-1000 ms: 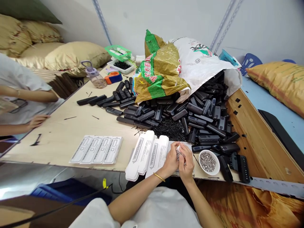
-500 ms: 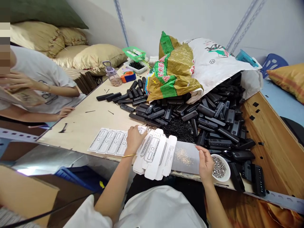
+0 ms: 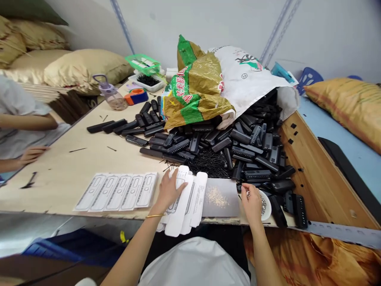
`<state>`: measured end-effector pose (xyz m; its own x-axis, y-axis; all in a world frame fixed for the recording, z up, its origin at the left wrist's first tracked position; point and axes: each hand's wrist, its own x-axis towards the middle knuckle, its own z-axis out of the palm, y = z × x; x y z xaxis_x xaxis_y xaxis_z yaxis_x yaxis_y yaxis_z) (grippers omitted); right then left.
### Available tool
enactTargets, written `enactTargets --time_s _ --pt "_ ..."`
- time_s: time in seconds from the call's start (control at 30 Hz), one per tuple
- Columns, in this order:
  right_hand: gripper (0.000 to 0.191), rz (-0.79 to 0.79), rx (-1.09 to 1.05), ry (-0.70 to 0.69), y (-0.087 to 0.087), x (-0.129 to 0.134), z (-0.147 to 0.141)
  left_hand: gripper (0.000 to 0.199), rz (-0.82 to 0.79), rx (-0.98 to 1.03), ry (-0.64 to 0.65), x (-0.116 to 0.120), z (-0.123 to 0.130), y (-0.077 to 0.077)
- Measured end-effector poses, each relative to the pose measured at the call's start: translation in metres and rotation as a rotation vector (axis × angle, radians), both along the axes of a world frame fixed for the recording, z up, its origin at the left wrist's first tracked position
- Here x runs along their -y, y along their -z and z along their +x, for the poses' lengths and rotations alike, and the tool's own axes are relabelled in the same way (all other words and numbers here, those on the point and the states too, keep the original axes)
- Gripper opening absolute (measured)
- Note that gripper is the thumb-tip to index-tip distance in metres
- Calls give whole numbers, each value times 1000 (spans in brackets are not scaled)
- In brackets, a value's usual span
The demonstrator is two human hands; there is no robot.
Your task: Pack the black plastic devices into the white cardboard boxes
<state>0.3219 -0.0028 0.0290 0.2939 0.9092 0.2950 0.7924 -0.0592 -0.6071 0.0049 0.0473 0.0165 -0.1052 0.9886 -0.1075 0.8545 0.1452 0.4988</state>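
My left hand (image 3: 170, 188) grips the left side of a flattened white carton (image 3: 182, 206), thumb on top and fingers over its far edge. More flattened, printed cartons (image 3: 199, 198) lie under and beside it, overhanging the table's front edge. To the left is a row of several printed white cards (image 3: 128, 192). My right hand (image 3: 252, 201) is curled, thumb and fingertips close together, beside a white bowl (image 3: 268, 210) of small metal pieces. Whatever its fingertips hold is hidden. Between my hands lies a grey sheet (image 3: 222, 210) with small pale bits (image 3: 217, 197) on it.
A big heap of black harmonica-like cases (image 3: 178, 146) and thin black sticks (image 3: 210, 163) spreads beyond my hands, spilling from a white sack (image 3: 238, 79). A purple-lidded bottle (image 3: 116, 99), tape roll (image 3: 136, 96) and wooden side board (image 3: 315, 159) are around it. Another person's hand (image 3: 33, 154) rests at the left edge.
My left hand has moved from the right end of the card row onto the cartons. The top carton has shifted. My right hand is closer to the bowl, and the view has turned right.
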Motion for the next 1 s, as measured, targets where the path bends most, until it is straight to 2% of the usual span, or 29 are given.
enactTargets --time_s 0.07,0.13,0.17,0.27,0.33,0.4,0.5,0.63,0.8,0.9,1.0 --pt "25 -52 80 51 10 3 18 75 -76 -33 -33 1 11 -2" --pt "23 -121 101 48 22 7 31 79 -13 -76 -64 -4 22 -9" --pt "22 -140 90 35 28 9 36 77 54 -76 -38 -9 30 -15" --pt "25 -123 15 6 42 14 44 52 194 64 182 -34 67 -39" --pt "26 -85 -5 5 47 18 47 34 142 214 350 -51 101 -54" --pt "27 -53 38 21 50 23 51 27 73 293 457 -63 137 -62" --pt "29 -43 111 31 51 28 55 20 21 348 514 -66 182 -62" --pt "31 -18 67 46 50 30 55 34 8 412 484 -54 218 -48" --pt "32 63 -124 74 47 31 53 34 -25 383 443 -53 231 -40" --pt "29 79 -447 149 42 30 49 24 -23 333 451 -59 217 -45" --pt "31 80 -773 182 34 27 40 20 34 315 475 -56 191 -54"
